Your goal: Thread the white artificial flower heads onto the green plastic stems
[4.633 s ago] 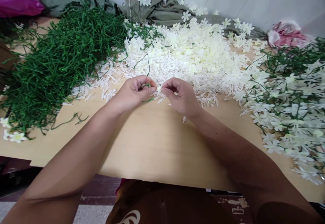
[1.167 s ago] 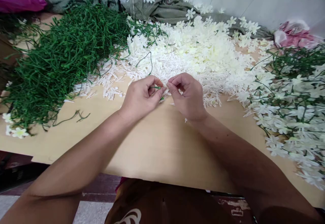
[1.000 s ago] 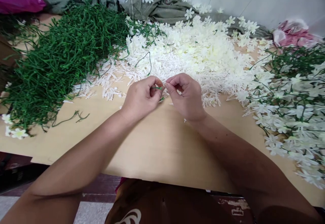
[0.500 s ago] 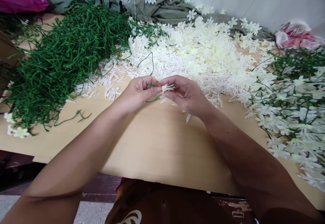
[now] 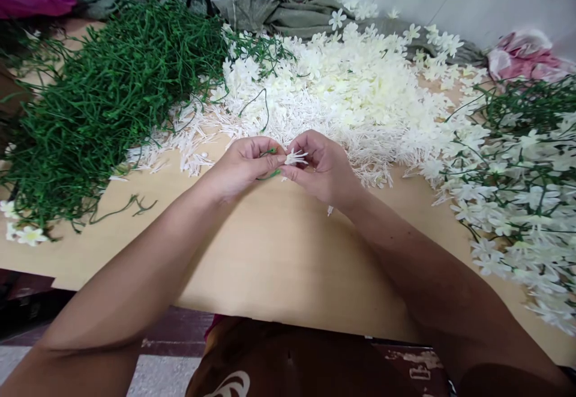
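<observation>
My left hand (image 5: 249, 164) is closed in a pinch on a green plastic flower stem (image 5: 269, 174), whose small tips stick out between the fingers. Facing it, my right hand (image 5: 324, 166) has thumb and fingers closed around a small bunch of white flower stamens (image 5: 296, 157). The fingertips of both hands meet at the bunch, above the board. Whether the stem and the bunch are joined is hidden by the fingers. Behind my hands lies a heap of loose white stamens (image 5: 292, 115), with white artificial flower heads (image 5: 373, 82) piled beyond.
A big pile of green stems (image 5: 112, 85) fills the left side. Flowers on stems (image 5: 517, 211) are heaped at the right. Grey-green sacking (image 5: 297, 16) lies along the wall, a pink and white bag (image 5: 524, 55) at back right. A loose stem (image 5: 121, 208) lies on the board (image 5: 270, 259).
My right hand has shifted slightly left, and its fingers have tightened around the white bunch. My left hand stays nearly in place. The whole view has moved a little.
</observation>
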`<action>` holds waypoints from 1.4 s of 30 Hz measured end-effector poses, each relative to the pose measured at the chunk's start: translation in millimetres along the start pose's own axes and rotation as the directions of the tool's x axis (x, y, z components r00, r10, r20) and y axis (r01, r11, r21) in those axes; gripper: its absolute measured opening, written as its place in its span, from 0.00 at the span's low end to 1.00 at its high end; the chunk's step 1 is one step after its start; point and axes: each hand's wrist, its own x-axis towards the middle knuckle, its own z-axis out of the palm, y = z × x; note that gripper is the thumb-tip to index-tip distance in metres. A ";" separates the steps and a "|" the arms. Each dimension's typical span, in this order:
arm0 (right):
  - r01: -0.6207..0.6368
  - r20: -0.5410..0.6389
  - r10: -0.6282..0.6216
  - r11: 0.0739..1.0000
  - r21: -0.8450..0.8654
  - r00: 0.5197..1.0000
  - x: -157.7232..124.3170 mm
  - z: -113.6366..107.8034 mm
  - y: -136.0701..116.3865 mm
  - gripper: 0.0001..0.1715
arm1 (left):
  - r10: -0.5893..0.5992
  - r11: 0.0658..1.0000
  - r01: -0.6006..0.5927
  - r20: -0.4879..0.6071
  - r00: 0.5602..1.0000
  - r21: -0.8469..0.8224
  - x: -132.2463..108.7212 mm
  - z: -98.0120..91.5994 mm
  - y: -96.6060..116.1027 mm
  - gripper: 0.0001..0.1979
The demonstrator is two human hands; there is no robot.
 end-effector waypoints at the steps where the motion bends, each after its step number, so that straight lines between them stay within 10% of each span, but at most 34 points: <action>1: 0.004 0.005 -0.004 1.000 0.007 1.000 0.0 0.2 1.0 0.15 | -0.002 1.000 0.002 -0.003 1.000 0.000 0.1 -0.3 0.2 0.11; 20: -0.049 -0.048 0.056 0.989 0.139 0.997 7.3 -14.3 4.8 0.21 | -0.113 0.982 0.131 0.133 0.985 -0.136 -0.4 -0.2 4.2 0.13; 42: 0.035 -0.074 -0.043 0.993 -0.113 0.996 1.9 -5.0 5.8 0.14 | 0.129 0.980 -0.138 0.068 0.989 0.142 5.5 5.8 -12.9 0.23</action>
